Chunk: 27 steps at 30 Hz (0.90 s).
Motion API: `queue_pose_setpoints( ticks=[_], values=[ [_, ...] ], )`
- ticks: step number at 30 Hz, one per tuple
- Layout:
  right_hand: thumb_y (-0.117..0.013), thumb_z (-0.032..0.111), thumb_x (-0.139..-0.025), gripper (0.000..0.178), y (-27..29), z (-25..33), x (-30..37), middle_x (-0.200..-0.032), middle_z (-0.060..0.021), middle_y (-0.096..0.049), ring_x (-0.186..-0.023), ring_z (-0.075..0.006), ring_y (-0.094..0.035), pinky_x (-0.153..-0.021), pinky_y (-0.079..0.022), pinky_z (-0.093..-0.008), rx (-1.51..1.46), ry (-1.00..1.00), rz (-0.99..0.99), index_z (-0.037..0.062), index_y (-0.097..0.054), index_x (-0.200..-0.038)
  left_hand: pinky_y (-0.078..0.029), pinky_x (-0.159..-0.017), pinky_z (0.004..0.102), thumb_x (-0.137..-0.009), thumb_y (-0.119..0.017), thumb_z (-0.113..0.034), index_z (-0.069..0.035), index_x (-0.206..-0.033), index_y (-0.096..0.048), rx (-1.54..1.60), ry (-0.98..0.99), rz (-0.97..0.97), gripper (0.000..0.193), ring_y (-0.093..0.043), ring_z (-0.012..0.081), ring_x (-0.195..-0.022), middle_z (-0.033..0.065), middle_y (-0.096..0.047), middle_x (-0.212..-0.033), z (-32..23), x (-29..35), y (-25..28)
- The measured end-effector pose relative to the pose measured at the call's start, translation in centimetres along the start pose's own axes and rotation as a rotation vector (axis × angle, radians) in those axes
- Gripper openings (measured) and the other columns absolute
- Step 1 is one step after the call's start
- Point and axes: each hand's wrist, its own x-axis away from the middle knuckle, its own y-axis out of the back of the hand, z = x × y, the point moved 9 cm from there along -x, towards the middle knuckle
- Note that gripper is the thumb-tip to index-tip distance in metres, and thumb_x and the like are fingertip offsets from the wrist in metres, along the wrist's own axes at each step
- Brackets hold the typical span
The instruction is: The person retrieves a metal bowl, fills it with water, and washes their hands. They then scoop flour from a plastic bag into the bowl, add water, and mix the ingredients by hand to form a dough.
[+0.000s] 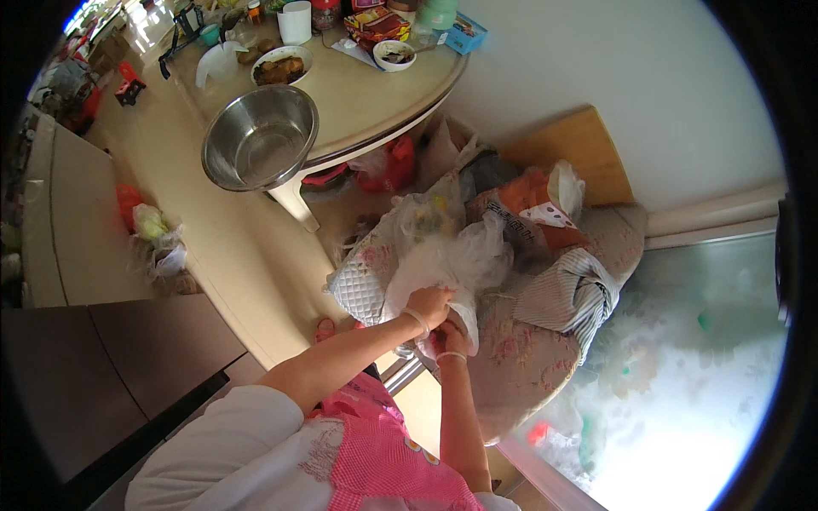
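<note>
Both your left hand point(430, 305) and right hand point(452, 341) are closed on a translucent plastic bag point(447, 264) (thin and crumpled), seen over the floral chair point(520, 375) near a striped cloth point(562, 296); a steel basin point(260, 140) projects past the edge of the table point(362, 102).

Bright daylight, strong glare on the frosted panel point(677, 366), shade under the table point(366, 106), bent lines, black fisheye rim
</note>
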Motion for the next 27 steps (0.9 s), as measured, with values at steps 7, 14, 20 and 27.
queue_pose_setpoints(
  ticks=[7,14,20,27],
  values=[
    [-0.049,0.017,-0.084,0.019,0.8,6.5,0.8,-0.06,-0.001,-0.048,-0.046,-0.0138,-0.043,-0.042,-0.034,-0.0262,0.724,0.239,-0.057,0.0048,-0.062,-0.084,-0.046,-0.059,0.041,-0.077,-0.057,-0.016,-0.002,-0.086,-0.063,0.33,0.117,-0.289,0.018,-0.061,0.0339,-0.063,0.0201,-0.061,-0.071,2.3,2.6,5.1],
    [-0.044,0.02,-0.087,0.03,-10.3,17.0,8.5,-0.094,-0.0243,-0.063,-0.09,-0.0401,-0.061,-0.078,-0.047,-0.0466,1.656,0.657,0.069,0.0017,-0.061,-0.104,-0.049,-0.067,0.0417,-0.074,-0.055,-0.018,-0.002,-0.08,-0.063,0.447,0.46,-0.087,0.019,-0.064,0.034,-0.075,0.0196,-0.064,-0.076,6.1,5.4,8.2],
    [-0.048,0.02,-0.087,0.021,-16.5,14.4,10.8,-0.089,-0.0202,-0.064,-0.084,-0.0395,-0.06,-0.074,-0.048,-0.0484,1.97,0.739,0.293,0.0032,-0.057,-0.095,-0.048,-0.079,0.042,-0.068,-0.065,-0.028,-0.002,-0.102,-0.062,-0.015,0.039,-0.272,0.043,-0.062,0.0349,-0.09,0.0187,-0.064,-0.094,0.4,2.0,11.0],
    [-0.049,0.016,-0.085,0.017,-15.0,12.0,12.3,-0.09,-0.0177,-0.064,-0.085,-0.0363,-0.063,-0.074,-0.051,-0.0462,2.105,0.859,0.245,0.0068,-0.058,-0.095,-0.048,-0.079,0.0442,-0.068,-0.065,-0.024,-0.002,-0.097,-0.063,-0.095,0.201,0.135,0.036,-0.061,0.0363,-0.093,0.0198,-0.064,-0.096,3.1,-3.3,6.3]
  ],
)
